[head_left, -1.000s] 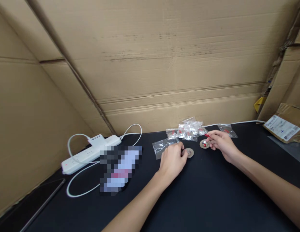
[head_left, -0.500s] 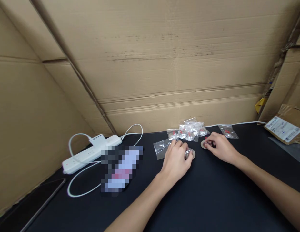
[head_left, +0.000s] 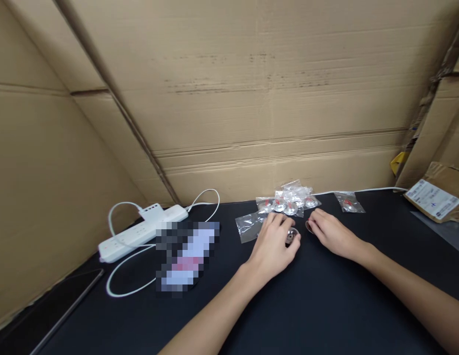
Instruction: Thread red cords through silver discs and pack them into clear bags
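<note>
On the black table, my left hand [head_left: 273,245] curls its fingers round a small round metal disc [head_left: 292,235] and grips it at the fingertips. My right hand [head_left: 330,233] lies just to the right, its fingers closed together over a second metal disc [head_left: 309,227], of which only the left edge shows. Behind both hands sits a pile of small clear bags [head_left: 288,202] with red and silver parts inside. An empty-looking clear bag [head_left: 247,226] lies left of my left hand. One more bag [head_left: 348,202] with a red part lies to the right.
Cardboard walls [head_left: 251,98] enclose the table at the back and left. A white power strip [head_left: 140,231] with a looping cable lies at the left, next to a blurred-out object [head_left: 187,256]. A flat dark device [head_left: 66,308] lies at the near left. A labelled parcel [head_left: 433,198] sits at the far right.
My right hand has dropped the red-tipped pinch and slid left over its disc. My left hand has closed further round its disc and shifted slightly right.
</note>
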`<state>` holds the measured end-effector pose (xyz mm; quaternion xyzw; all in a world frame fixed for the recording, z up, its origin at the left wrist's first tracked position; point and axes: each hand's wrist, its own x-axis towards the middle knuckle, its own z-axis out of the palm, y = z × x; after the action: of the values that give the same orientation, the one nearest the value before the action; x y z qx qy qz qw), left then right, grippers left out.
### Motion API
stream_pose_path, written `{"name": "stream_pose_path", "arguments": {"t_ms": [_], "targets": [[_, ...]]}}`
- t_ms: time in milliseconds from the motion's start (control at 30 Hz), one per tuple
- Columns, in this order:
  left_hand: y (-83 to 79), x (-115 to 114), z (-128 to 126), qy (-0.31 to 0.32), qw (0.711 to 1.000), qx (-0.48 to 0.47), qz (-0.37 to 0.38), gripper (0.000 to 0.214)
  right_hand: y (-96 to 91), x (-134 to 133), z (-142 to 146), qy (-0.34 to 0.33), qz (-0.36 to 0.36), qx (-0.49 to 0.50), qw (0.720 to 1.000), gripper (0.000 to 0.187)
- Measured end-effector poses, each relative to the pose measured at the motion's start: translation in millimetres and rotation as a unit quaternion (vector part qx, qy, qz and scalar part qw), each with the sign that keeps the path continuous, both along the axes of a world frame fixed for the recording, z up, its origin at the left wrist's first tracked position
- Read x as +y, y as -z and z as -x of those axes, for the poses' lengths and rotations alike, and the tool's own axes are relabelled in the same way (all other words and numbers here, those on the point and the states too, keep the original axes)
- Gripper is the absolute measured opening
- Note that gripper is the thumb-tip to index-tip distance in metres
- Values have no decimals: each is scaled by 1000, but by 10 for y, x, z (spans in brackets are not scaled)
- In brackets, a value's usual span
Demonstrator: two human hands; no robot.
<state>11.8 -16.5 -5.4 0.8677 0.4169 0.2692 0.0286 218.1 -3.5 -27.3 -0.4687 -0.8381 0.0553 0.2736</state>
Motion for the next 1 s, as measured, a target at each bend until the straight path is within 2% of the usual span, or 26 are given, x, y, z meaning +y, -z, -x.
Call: {"name": "stream_pose_path", "arguments": {"t_ms": [133,233,400,533,800,1000], "targets": [[-3,-52,-15,73,997,12,7,42,24,-8,93,22,-14,-6,1000,23],[9,-72,-21,101,994,26,27,48,33,-16,107,41,-10,-20,999,32],[47,-44,-3,79,995,35,41,47,30,-41,83,85,8,-6,996,49],[85,-19,9,74,995,51,50,48,9,-77,119,83,3,6,997,40],[105,-3,19,65,996,50,48,46,-44,-123,186,82,14,-43,996,25],[104,-15,13,62,995,58,58,44,-41,-140,196,55,42,-28,997,42]]}}
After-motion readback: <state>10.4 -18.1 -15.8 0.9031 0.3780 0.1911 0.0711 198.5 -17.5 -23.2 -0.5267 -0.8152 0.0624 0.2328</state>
